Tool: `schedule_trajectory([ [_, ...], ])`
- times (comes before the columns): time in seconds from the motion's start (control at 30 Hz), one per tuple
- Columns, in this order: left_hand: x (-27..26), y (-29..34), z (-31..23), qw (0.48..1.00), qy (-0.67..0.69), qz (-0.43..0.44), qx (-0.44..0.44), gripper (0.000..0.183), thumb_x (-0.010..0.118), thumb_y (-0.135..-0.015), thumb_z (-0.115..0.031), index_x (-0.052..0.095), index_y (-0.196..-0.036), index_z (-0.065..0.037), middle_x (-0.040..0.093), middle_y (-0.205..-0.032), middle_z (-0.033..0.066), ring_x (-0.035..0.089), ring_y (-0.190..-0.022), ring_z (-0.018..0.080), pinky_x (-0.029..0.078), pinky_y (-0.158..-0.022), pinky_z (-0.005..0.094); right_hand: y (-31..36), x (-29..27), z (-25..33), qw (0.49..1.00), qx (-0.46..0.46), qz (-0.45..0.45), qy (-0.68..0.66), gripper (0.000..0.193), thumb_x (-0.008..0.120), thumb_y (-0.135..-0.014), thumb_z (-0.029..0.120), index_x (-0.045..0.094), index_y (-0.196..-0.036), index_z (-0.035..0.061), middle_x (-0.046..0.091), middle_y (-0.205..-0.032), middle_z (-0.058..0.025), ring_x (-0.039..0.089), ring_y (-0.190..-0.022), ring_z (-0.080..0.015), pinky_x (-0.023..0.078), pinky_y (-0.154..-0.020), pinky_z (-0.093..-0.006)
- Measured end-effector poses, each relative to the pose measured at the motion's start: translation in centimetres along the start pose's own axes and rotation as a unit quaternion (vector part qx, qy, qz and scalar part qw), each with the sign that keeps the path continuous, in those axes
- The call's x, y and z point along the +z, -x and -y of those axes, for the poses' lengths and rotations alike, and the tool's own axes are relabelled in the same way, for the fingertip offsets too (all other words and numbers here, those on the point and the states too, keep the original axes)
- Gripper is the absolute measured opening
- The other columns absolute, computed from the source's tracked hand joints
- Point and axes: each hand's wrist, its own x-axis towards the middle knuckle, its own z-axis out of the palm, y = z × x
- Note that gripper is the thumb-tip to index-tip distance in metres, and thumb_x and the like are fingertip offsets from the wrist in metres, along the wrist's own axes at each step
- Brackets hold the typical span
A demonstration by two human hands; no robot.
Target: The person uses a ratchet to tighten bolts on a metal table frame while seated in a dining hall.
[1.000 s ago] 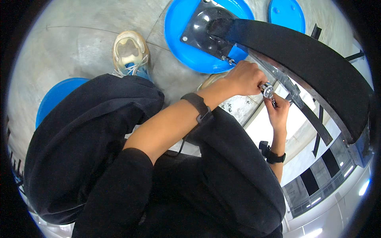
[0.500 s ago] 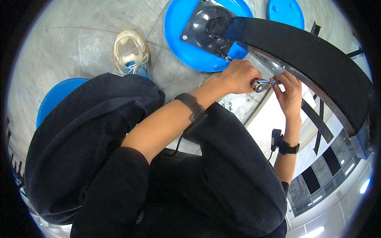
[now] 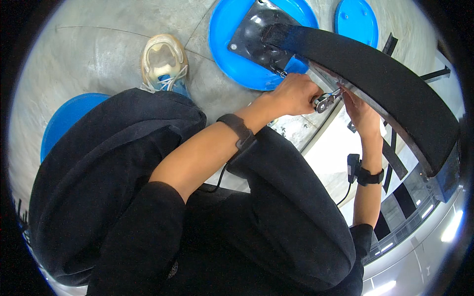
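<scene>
Ratchet wrench (image 3: 323, 104) handle swung away from body over last second; right hand (image 3: 364, 117) risen with it to curved black beam (image 3: 377, 71), fingers partly hidden, grip cannot be told. Left hand (image 3: 297, 93) stays wrapped around wrench's shaft, near black plate (image 3: 249, 30) on blue disc (image 3: 223, 64). Suggests partial turn of tool.

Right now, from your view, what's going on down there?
A person's left hand is closed around a metal ratchet wrench just below its head. The right hand, partly hidden by a black curved bar, is at the handle. The shaft points toward a black plate on a blue disc.
</scene>
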Motion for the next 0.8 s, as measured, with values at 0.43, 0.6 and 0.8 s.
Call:
schedule_trajectory([
  [0.43, 0.9, -0.7, 0.5, 0.995, 0.037, -0.087, 0.03, 0.011, 0.067, -0.066, -0.017, 0.062, -0.068, -0.008, 0.058, -0.06, 0.0131, 0.059, -0.061, 0.0338, 0.045, -0.057, 0.0442, 2.9, -1.8, 8.0, 0.774, 0.29, 0.172, -0.536, 0.011, 0.057, -0.088, 0.008, 0.053, -0.087, -0.0023, 0.063, -0.075, -0.0128, 0.062, -0.065, -0.0172, 0.047, -0.06, -0.0294],
  [0.6, 0.6, -0.3, 0.4, 0.998, 0.048, -0.031, 0.009, 0.005, 0.065, -0.066, -0.014, 0.064, -0.068, -0.009, 0.06, -0.063, 0.0143, 0.059, -0.062, 0.035, 0.045, -0.059, 0.0443, 1.9, -1.6, 6.6, 0.894, 0.189, 0.229, -0.336, 0.017, 0.059, -0.084, 0.008, 0.055, -0.099, 0.0011, 0.06, -0.07, -0.015, 0.061, -0.064, -0.0222, 0.048, -0.06, -0.0321],
  [0.8, -1.1, -0.4, 0.2, 0.989, -0.029, 0.132, 0.053, 0.006, 0.063, -0.065, -0.011, 0.063, -0.069, -0.006, 0.06, -0.065, 0.0168, 0.06, -0.066, 0.0355, 0.046, -0.062, 0.0446, -0.4, -2.2, 3.6, 0.972, 0.13, 0.081, -0.176, 0.018, 0.063, -0.079, 0.007, 0.059, -0.097, 0.0059, 0.064, -0.08, -0.0128, 0.063, -0.07, -0.0296, 0.05, -0.062, -0.0373],
])
